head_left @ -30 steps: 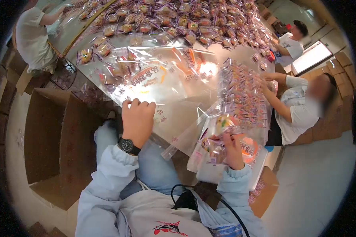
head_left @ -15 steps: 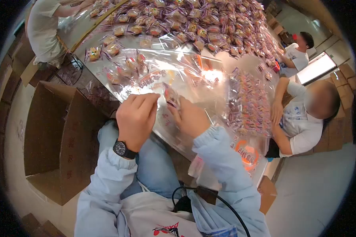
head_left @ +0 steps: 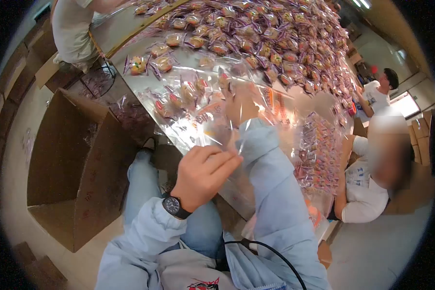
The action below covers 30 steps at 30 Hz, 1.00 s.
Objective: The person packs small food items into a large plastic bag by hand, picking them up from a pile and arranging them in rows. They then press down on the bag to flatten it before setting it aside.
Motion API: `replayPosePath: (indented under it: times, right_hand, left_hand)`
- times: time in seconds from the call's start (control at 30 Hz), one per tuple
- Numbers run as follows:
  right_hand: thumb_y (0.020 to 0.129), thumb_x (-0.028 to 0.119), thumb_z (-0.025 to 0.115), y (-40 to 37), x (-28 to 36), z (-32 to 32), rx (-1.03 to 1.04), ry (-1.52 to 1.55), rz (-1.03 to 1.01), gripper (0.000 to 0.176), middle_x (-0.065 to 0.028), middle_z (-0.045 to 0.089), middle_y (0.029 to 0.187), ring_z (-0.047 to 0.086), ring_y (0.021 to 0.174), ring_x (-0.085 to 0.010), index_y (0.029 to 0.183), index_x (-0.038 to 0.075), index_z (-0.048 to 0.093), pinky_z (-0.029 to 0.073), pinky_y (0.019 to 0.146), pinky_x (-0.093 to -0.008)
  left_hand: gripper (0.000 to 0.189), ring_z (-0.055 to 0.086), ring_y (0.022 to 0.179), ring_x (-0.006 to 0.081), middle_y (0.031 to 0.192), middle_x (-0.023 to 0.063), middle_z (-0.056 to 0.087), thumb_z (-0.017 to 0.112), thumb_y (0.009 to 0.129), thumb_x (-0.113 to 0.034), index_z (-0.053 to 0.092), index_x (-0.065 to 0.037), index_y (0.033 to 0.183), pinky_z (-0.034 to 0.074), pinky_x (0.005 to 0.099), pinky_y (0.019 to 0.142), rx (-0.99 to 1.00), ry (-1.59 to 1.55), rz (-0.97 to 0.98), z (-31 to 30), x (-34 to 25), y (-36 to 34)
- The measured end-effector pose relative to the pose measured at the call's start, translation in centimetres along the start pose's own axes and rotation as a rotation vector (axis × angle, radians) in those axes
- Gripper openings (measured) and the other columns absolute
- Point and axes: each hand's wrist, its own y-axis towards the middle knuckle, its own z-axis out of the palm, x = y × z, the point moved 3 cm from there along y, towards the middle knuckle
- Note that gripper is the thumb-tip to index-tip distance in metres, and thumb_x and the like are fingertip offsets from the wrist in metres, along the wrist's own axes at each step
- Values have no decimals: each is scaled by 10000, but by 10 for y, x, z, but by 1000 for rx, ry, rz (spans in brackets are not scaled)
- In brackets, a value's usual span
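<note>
My left hand (head_left: 205, 169) pinches the edge of a large clear plastic bag (head_left: 212, 118) with orange-red print, lying over the table's near corner. My right hand (head_left: 241, 104) reaches inside the bag and shows through the film, its fingers closed on a small wrapped packet (head_left: 224, 80). Glare and plastic blur the fingertips. To the left of that hand, several wrapped packets (head_left: 188, 89) lie within the bag.
A big heap of wrapped packets (head_left: 275, 41) covers the table's far side. Packed rows (head_left: 319, 150) lie at the right. An open cardboard box (head_left: 96, 164) stands at the lower left. One person (head_left: 365, 179) sits at the right, another (head_left: 75, 34) stands at the upper left.
My right hand has moved forward into the bag with the packet. My left hand has shifted right and down in view and now pinches the bag's edge. The view has turned slightly.
</note>
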Motion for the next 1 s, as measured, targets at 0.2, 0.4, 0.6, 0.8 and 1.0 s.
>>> replayPosePath:
  times: [0.2,0.4,0.6,0.8,1.0]
  right_hand:
    - [964,419,626,31,-24,57,-210,91,-147,441,-175,739,978,696,917,-390,1277,109,647,505,890,-506]
    - [962,314,647,24,-37,70,-59,139,-241,454,-173,699,1167,648,1005,-372,1349,79,614,436,992,-486]
    - [936,178,666,16,-21,51,-237,121,-327,442,-195,684,1149,635,1035,-393,1357,82,572,465,942,-495]
    - [974,120,617,17,-44,75,-163,723,65,389,-176,673,1133,651,1034,-349,1347,35,545,488,953,-467]
    - [946,357,682,15,-38,78,-180,377,-61,414,-179,719,1109,657,1082,-356,1222,49,667,443,1017,-494]
  left_hand:
    - [396,674,902,202,1123,20,747,703,692,-106,766,-87,1083,539,341,719,18,-10,52,-3,11,-3]
    - [299,659,877,176,1079,1,731,711,724,-101,760,-100,1019,528,317,748,22,-22,45,-4,12,1]
    - [350,653,872,191,1043,-9,745,792,678,-59,774,-107,1023,522,337,744,17,-29,-14,4,12,-7]
    - [335,638,921,254,1065,35,728,843,724,-93,733,-115,1040,496,435,845,-65,-109,-162,-25,12,-26]
    - [460,571,1130,353,1165,134,647,771,819,-248,624,-63,1214,427,513,1003,186,389,-690,-28,96,-181]
